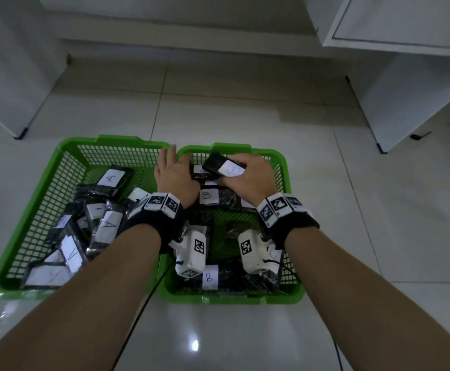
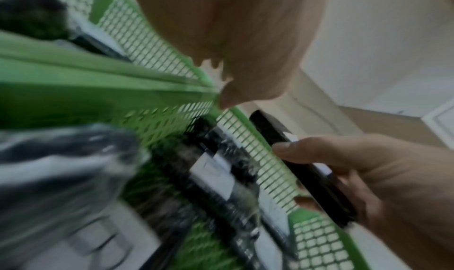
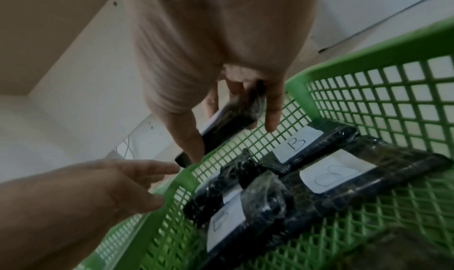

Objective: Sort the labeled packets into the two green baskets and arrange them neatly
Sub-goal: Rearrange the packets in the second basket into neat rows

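Your right hand [image 1: 248, 178] grips a black packet [image 1: 222, 165] by its label end, tilted above the far end of the right green basket [image 1: 285, 167]; label reads approx. "B". Your left hand [image 1: 174, 175], fingers straight and apart, holds nothing, at the rims btwn baskets. Left green basket [image 1: 66, 156]: packets marked "A" [image 1: 110, 178]. Right: "B" packets [image 1: 208, 195].

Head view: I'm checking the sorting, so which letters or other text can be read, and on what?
"A": white labels on black plastic-wrapped packets in the left green mesh basket.
"B": white labels on packets in the right green mesh basket.
"B", turned sideways: label of the packet held by the right hand.
Other labels: blurred or hidden.
Wrist bands: square code markers, no words.
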